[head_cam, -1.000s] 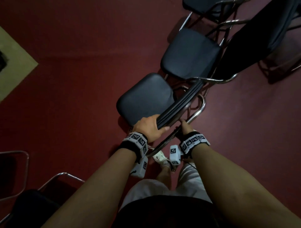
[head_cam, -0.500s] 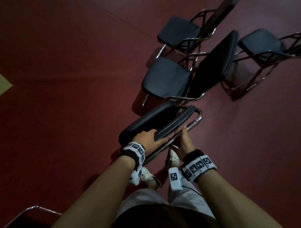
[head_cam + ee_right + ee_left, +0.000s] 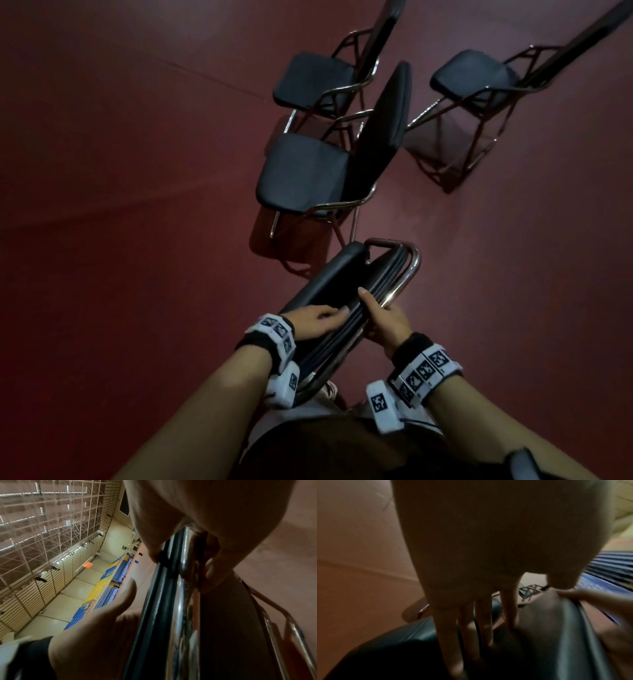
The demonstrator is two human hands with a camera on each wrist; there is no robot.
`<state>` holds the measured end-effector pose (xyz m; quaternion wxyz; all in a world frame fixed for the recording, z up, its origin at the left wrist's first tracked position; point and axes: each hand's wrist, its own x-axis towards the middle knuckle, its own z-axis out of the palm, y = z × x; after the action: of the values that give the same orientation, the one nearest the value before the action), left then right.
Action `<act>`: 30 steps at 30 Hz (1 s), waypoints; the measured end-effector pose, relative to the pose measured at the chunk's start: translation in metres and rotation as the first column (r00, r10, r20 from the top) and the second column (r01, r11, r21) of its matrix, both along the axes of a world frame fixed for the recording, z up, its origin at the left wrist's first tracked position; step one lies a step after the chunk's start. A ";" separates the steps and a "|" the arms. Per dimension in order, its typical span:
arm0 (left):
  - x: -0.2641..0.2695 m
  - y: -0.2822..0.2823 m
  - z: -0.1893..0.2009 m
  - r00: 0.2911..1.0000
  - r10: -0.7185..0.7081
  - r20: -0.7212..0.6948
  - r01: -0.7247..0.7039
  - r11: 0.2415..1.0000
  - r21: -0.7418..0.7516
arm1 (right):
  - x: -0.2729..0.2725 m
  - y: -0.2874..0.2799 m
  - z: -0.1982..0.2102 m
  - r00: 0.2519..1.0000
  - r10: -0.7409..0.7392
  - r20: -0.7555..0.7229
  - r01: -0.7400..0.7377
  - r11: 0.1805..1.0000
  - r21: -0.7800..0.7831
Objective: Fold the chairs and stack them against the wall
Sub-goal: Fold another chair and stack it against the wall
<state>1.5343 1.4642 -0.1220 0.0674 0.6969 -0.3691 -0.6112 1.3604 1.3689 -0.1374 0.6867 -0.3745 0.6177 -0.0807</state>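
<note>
One chair point(image 3: 346, 294) is held at this moment, and its seat is brought up almost flat against the backrest and the chrome frame — the folding step is judged to be nearly finished. It is kept upright on the red floor point(image 3: 137, 240), directly in front of the person's legs. The left hand point(image 3: 313, 322) is laid on the padded seat with the fingers point(image 3: 464, 632) straight and spread, so the seat is pressed and not gripped. The right hand point(image 3: 385, 320) is closed around the top edge: in the right wrist view the thumb is seen on the black backrest side and the fingers are curled behind the chrome tube.

Three more chairs are seen beyond it, all not yet folded: the nearest one point(image 3: 305, 174) just beside the held chair, another point(image 3: 317, 82) behind that, and a third point(image 3: 476, 82) to the right.

Next, the seat probably needs to be pressed fully shut, then the chair lifted and carried to the wall — no wall is visible in the head view, so a turn of the body is likely called for.
</note>
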 end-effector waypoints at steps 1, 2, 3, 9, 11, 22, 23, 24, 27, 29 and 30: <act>-0.007 -0.009 0.007 0.994 0.082 -0.068 -0.078 0.995 0.055 | -0.016 -0.002 0.002 1.000 -0.010 -0.005 0.010 1.000 -0.004; -0.010 -0.015 0.013 0.979 0.163 -0.120 -0.152 0.984 0.095 | -0.026 -0.004 0.006 1.000 -0.016 -0.003 0.015 1.000 -0.024; -0.001 -0.015 0.011 0.969 0.214 -0.126 -0.204 0.975 0.091 | -0.020 -0.005 0.011 1.000 0.009 -0.002 -0.009 0.999 -0.048; -0.059 -0.072 0.035 0.981 0.194 -0.021 -0.195 0.974 -0.117 | -0.088 -0.017 0.037 0.997 0.070 -0.022 -0.073 0.987 -0.141; -0.118 -0.120 0.055 0.999 0.037 0.015 -0.033 0.978 -0.207 | -0.146 -0.033 0.042 0.997 0.037 -0.067 -0.051 0.975 -0.217; -0.346 -0.244 0.084 0.866 -0.452 0.214 0.494 0.706 -0.507 | -0.355 -0.061 0.084 0.884 0.030 -0.467 -0.211 0.917 -0.340; -0.377 -0.254 0.087 0.834 -0.498 0.237 0.541 0.657 -0.525 | -0.386 -0.060 0.095 0.866 -0.008 -0.500 -0.185 0.924 -0.334; -0.379 -0.259 0.091 0.838 -0.492 0.238 0.533 0.640 -0.554 | -0.393 -0.067 0.099 0.859 0.022 -0.512 -0.225 0.914 -0.338; -0.449 -0.273 0.094 0.725 -0.632 0.273 0.640 0.471 -0.608 | -0.450 -0.044 0.118 0.840 -0.020 -0.542 -0.174 0.936 -0.305; -0.506 -0.276 0.093 0.527 -0.753 0.395 0.757 0.205 -0.620 | -0.485 -0.012 0.123 0.824 -0.071 -0.563 -0.096 0.960 -0.262; -0.506 -0.276 0.092 0.408 -0.752 0.518 0.826 0.062 -0.561 | -0.482 -0.005 0.119 0.833 -0.031 -0.553 -0.130 0.960 -0.250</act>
<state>1.0281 1.1881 -0.0304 -0.0072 0.3054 -0.9050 -0.2961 0.8780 1.3638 -0.0182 0.4222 -0.4900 0.7617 -0.0371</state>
